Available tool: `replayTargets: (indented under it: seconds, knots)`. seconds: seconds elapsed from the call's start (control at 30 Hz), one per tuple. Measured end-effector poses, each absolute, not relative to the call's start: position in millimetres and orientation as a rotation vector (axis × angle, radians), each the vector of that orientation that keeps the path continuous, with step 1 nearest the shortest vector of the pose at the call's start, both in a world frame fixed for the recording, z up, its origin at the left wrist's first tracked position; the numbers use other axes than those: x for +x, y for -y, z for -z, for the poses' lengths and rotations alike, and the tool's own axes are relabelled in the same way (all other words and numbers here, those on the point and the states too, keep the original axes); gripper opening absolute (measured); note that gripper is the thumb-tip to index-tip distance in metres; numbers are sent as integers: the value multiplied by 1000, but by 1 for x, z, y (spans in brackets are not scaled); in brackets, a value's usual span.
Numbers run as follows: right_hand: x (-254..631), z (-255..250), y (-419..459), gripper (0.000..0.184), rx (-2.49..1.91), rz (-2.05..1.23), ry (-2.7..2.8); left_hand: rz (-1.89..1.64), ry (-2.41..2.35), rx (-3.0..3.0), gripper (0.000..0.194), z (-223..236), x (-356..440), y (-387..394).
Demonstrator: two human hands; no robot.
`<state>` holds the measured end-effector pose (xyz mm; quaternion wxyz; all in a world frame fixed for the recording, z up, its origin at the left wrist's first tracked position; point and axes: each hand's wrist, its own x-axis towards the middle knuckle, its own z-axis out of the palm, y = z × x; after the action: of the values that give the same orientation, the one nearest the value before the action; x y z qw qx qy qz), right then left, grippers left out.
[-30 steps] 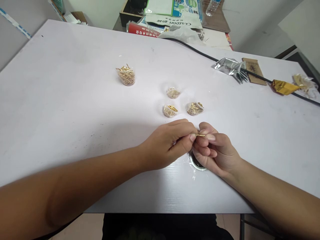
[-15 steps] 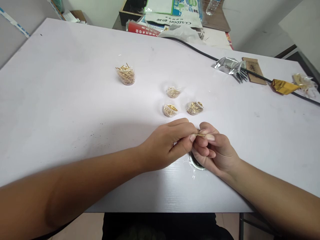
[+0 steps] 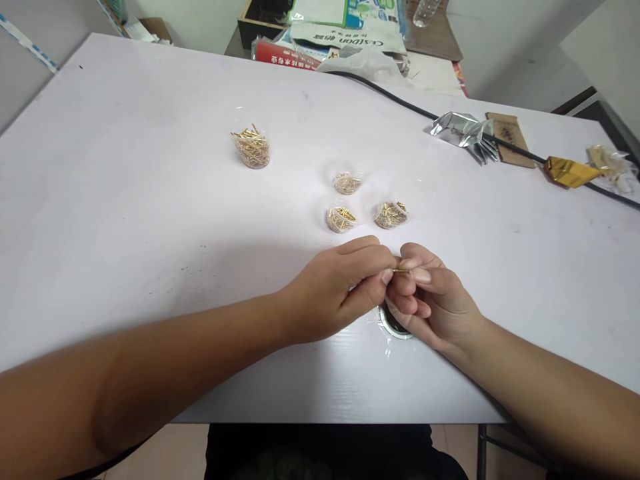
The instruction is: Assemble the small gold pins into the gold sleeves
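Between my fingertips lies a thin gold-coloured metal pin [image 3: 401,271]. My left hand [image 3: 345,287] pinches its left end with thumb and forefinger, the other fingers curled under. On the pin's right end, my right hand [image 3: 433,293] closes thumb and forefinger, palm turned partly up. Under my right hand shows part of a round dark dish with a pale rim [image 3: 395,327], mostly hidden. Just beyond my hands stand three small clear bags of gold pins: a left one [image 3: 341,219], a right one [image 3: 391,215] and a farther one [image 3: 347,183].
A larger clear bag of gold pins [image 3: 253,148] stands farther left on the white table [image 3: 150,167]. A black cable [image 3: 390,97] crosses the back right, by silver foil [image 3: 460,130], a cardboard piece [image 3: 509,139] and gold foil [image 3: 570,172]. Packages [image 3: 350,37] lie beyond the table.
Both hands keep the same pinch on the pin, with hardly any movement. The view has shifted very slightly.
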<state>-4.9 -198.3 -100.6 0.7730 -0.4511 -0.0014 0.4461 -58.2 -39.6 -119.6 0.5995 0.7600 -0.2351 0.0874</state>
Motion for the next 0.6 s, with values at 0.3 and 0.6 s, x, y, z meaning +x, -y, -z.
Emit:
replayTargets:
  seconds: [0.3, 0.6]
  knots:
    - [-4, 103, 199, 9, -843, -1015, 25, -221, 513, 1731, 17, 120, -58, 40]
    - [-4, 107, 202, 8, -730, -1054, -4, -267, 522, 1759, 17, 121, -58, 41]
